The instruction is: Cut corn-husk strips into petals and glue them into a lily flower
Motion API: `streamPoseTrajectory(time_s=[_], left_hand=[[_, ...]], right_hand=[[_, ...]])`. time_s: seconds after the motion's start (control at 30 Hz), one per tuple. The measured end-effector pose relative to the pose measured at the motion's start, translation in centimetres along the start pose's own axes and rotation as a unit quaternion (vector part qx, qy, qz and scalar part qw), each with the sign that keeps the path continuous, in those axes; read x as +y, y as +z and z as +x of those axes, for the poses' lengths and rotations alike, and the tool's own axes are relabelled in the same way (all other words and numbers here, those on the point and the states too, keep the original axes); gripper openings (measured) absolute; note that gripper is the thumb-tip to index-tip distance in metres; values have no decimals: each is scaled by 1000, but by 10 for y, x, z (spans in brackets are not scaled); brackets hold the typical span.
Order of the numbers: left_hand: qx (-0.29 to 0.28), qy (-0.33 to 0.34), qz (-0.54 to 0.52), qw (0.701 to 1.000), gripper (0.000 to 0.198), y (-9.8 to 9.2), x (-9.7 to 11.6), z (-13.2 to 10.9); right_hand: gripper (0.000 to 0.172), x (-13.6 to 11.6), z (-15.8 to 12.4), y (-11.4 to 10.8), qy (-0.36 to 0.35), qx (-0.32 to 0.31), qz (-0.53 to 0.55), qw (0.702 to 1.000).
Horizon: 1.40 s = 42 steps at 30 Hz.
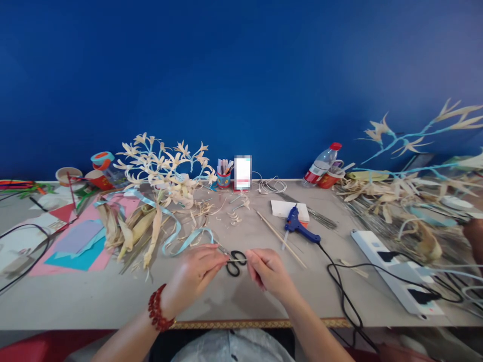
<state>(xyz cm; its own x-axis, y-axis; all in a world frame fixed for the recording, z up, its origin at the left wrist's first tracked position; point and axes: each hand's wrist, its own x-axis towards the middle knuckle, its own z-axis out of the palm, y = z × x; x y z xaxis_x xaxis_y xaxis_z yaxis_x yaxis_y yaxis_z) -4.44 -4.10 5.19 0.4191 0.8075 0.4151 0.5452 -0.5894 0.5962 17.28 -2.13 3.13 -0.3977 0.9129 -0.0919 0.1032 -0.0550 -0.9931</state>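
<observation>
Right hand (269,272) near scissors (234,275), glue gun (300,229) beyond.

the left hand (196,269) pinches, its fingers long and close together; across a small gap, the right hand (269,271) pinches too, fingers curled. left forearm (128,327) and right forearm (317,327) slant inward behind them.

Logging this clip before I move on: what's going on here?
A person at a cluttered table has a thin pale strand stretched between the left hand and the right hand; what it is made of is hard to tell. Black-handled scissors lie beneath it. Pale flowers on blue stems stand behind, to the left, and a blue glue gun lies to the right.
</observation>
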Motion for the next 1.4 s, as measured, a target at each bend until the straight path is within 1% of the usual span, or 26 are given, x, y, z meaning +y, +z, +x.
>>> streamPoseTrajectory(time_s=[0.1,0.23,0.3,0.4,0.47,0.57,0.63,0.7,0.73,0.8,0.83,0.87,0.93,0.97,1.03,1.1,1.17,1.27,1.4], left_hand=[[9,13,44,999,24,0,3,1],[39,9,54,998,18,4,6,3],[54,8,53,997,16,6,7,3],[65,-1,51,997,16,9,8,1],[73,-11,55,996,17,11,9,0],[89,-18,67,994,17,12,10,-1],[101,-16,78,992,17,13,10,-2],[110,-16,89,990,16,13,10,-3],[113,-18,92,989,16,13,9,-3],[117,-24,93,988,15,13,9,-3],[119,-27,93,988,15,13,9,-4],[120,-29,91,988,14,12,9,-4],[119,-30,89,988,13,11,9,-4],[118,-30,88,989,13,10,8,-4],[113,-27,93,989,13,9,6,-4],[114,-23,104,988,13,9,4,-4],[117,-17,114,986,12,9,2,-4],[121,-11,113,986,12,10,2,-4],[122,-2,104,987,15,11,3,-3]], right_hand=[[59,-1,2,4,13,19,63,998],[52,-1,4,9,-43,52,127,990],[49,0,5,12,-53,57,172,982],[47,0,6,19,-29,50,263,963],[42,1,7,25,-12,51,304,951],[31,2,8,32,-12,82,324,943],[29,4,8,35,-22,101,309,945],[29,4,6,35,-43,109,261,958],[28,4,5,35,-63,111,218,968],[26,3,3,31,-124,122,92,980],[25,3,2,29,-160,127,17,979],[23,2,1,27,-194,130,-56,971],[19,0,1,20,-243,125,-168,947],[18,-1,1,17,-253,115,-207,938],[15,-4,1,12,-251,89,-254,930],[13,-8,0,8,-238,67,-262,933],[15,-10,-1,7,-228,49,-232,944],[24,-9,-2,10,-205,29,-162,965],[40,1,2,18,-154,33,-117,981]])
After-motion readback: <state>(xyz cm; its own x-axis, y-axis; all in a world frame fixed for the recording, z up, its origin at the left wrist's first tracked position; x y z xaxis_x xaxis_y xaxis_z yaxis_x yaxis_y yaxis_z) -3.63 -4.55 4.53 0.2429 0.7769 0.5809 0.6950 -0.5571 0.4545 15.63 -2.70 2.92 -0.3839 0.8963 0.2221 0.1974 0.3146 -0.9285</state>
